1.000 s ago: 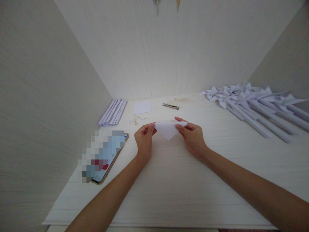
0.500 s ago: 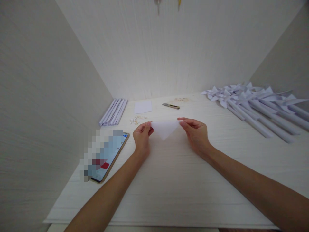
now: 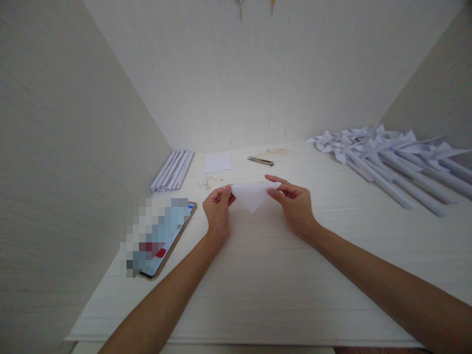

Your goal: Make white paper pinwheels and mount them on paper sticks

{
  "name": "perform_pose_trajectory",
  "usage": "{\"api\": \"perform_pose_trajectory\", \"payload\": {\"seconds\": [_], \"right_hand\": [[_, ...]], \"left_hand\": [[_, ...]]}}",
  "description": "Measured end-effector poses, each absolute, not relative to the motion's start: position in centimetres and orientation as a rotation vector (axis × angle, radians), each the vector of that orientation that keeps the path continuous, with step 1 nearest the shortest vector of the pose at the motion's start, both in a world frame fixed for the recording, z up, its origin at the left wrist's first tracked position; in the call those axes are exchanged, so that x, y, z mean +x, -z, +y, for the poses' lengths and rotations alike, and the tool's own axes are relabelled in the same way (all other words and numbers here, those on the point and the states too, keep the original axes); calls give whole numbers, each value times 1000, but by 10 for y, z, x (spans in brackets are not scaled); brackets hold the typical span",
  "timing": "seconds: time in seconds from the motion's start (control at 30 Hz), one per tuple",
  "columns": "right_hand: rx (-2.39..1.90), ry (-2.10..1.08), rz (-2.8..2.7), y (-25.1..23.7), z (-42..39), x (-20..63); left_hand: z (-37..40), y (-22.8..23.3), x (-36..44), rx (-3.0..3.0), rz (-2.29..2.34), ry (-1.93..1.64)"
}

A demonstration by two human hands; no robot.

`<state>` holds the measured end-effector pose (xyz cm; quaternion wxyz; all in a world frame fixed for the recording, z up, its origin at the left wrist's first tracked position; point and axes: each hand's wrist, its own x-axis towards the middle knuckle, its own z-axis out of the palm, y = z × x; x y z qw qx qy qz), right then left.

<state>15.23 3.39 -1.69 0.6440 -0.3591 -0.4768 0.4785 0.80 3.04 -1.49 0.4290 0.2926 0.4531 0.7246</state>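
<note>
Your left hand (image 3: 217, 211) is pinched on the left corner of the white paper (image 3: 252, 195), thumb on top. The paper spans the gap between your hands as a triangle, its long edge running from one to the other and its point toward you. Your right hand (image 3: 298, 209) has its thumb against the paper near the other corner, with the forefinger reaching past the long edge; whether the fingers behind close on it, I cannot tell.

This looks like working a fold along that long edge. For a clean one, let the left pinch anchor its corner while the right finger and thumb run along the edge with even pressure — a tug will skew the layers. Check that the layers meet at the point before you press hard. Thin paper probably creases more sharply against the table (image 3: 254, 295) below your hands than in the air. Mind the scraps (image 3: 209, 182) just beyond your left hand — a bit caught inside could spoil the crease. The snips (image 3: 261, 161) lie beyond both hands, apart from the paper.
</note>
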Motion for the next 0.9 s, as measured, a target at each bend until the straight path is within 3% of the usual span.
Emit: {"api": "perform_pose_trajectory", "payload": {"seconds": [0.3,0.9], "right_hand": [[-835,-996,-1034,18,35,154],[-786,-1269,-614,12,39,151]], "left_hand": [[31,14,8,741,1145,-1761],[27,13,10,898,1207,-1806]]}}
